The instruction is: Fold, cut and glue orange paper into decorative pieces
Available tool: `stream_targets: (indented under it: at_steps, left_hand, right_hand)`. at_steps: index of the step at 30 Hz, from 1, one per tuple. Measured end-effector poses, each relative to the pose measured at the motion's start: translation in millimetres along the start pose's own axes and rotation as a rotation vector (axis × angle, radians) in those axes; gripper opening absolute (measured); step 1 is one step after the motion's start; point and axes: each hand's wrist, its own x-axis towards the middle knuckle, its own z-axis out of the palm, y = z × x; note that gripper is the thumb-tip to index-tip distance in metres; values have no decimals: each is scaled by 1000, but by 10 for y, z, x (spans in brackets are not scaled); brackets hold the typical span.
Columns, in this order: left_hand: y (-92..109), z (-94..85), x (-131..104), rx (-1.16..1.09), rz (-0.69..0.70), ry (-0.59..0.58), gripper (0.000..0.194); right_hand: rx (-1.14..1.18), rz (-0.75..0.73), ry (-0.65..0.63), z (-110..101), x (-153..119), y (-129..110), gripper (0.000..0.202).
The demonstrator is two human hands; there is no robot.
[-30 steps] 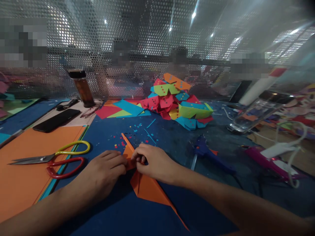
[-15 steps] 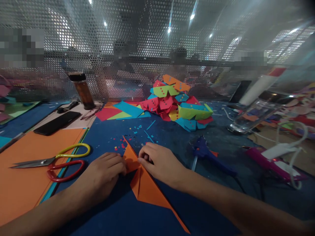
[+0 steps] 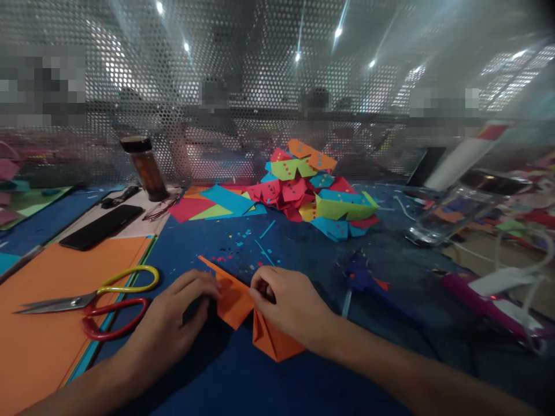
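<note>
A folded orange paper piece (image 3: 234,299) lies over the blue tabletop between my hands, its narrow tip pointing to the upper left. My right hand (image 3: 288,300) pinches it near the middle, where two flaps meet, and covers part of its right side. At its left part, my left hand (image 3: 184,312) has thumb and fingers curled round the edge. Small red and blue paper bits (image 3: 247,240) are scattered just beyond. Scissors (image 3: 93,300) with one yellow and one red handle rest on a stack of orange sheets (image 3: 34,346) to the left.
A pile of folded coloured papers (image 3: 312,185) stands at the back. On the right are a blue glue gun (image 3: 377,289), a magenta device (image 3: 485,300) and a clear bottle (image 3: 459,211). Back left hold a brown jar (image 3: 148,170) and a black phone (image 3: 102,226).
The orange paper has turned counterclockwise, its upper tip swinging left and its lower end now behind my right hand. My left hand has opened wider between thumb and fingers. The view has tilted slightly up.
</note>
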Motion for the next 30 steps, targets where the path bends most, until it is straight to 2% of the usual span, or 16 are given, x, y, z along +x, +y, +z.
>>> stream_targets:
  at_steps: [4,8,11,18,21,26,28,30]
  left_hand:
    - [42,-29,29,-108,-236,57,7]
    - [120,-48,77,-379,-488,38,21]
    - [151,-48,117,-532,-548,65,26]
    - [123,-74,177,-605,-716,119,33]
    - [115,-80,186,-650,-738,98,29]
    - [8,-39,145,-646,-688,103,26]
    - [-49,-35,125,-593,-624,177,30]
    - [-88,-56,114,-477,-535,306,41]
  right_hand:
    - [149,34,19,-13,14,39,8]
    - [285,-21,17,-25,23,50,6]
    - [309,-61,-8,-31,18,34,5]
    - [266,-202,-28,-4,-24,36,7]
    - [238,-226,-9,-22,-20,37,8]
    - [182,-259,38,-67,4,50,6]
    - [136,-292,63,-76,16,72,7]
    - [67,-333,86,-81,29,99,10]
